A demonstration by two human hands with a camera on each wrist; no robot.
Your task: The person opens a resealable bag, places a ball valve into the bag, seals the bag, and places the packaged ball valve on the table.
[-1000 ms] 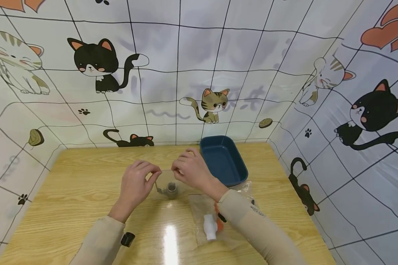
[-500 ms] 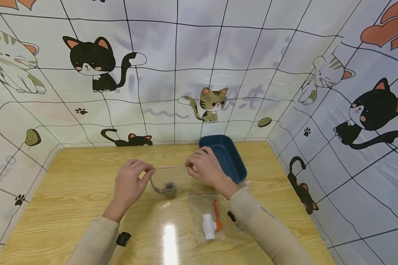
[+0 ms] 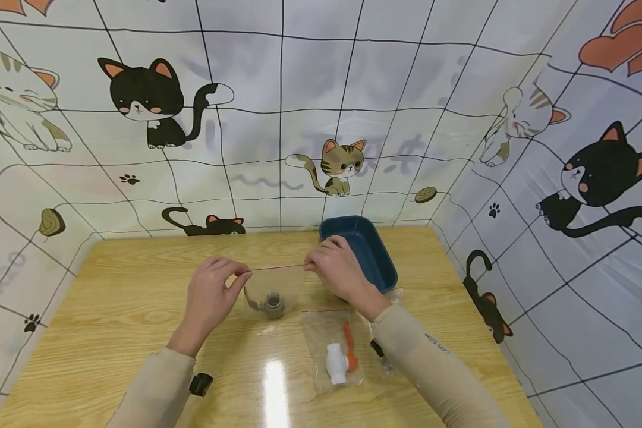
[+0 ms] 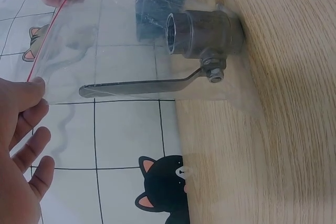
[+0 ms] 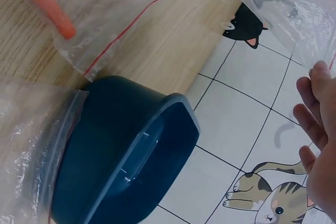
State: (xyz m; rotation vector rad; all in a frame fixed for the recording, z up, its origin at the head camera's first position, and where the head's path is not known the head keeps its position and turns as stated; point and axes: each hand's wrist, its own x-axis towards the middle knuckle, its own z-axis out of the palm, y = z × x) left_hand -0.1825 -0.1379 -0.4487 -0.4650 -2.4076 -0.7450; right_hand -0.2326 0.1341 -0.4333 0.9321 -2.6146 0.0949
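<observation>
A clear zip-lock bag (image 4: 126,35) with a red seal line stands upright between both hands, its top edge stretched taut. Inside it sits a metal ball valve (image 4: 202,35) with a long lever handle (image 4: 142,86), low in the bag near the tabletop. My left hand (image 3: 214,294) pinches one top corner of the bag between thumb and index finger. At the opposite corner, my right hand (image 3: 336,267) pinches the seal edge the same way. In the right wrist view only part of the right hand (image 5: 320,114) shows, with the bag's corner at its thumb.
A second zip-lock bag (image 3: 321,324) holding a white plastic valve (image 3: 336,362) with an orange handle (image 3: 349,339) lies nearer me on the wooden table (image 3: 139,279). Another clear bag (image 5: 26,145) lies partly under the right forearm. Behind the right hand stands a blue basin (image 3: 377,255).
The right hand has moved to the right, away from the left hand, and the bag's top edge is now stretched straight between them. The left hand has shifted slightly left.
</observation>
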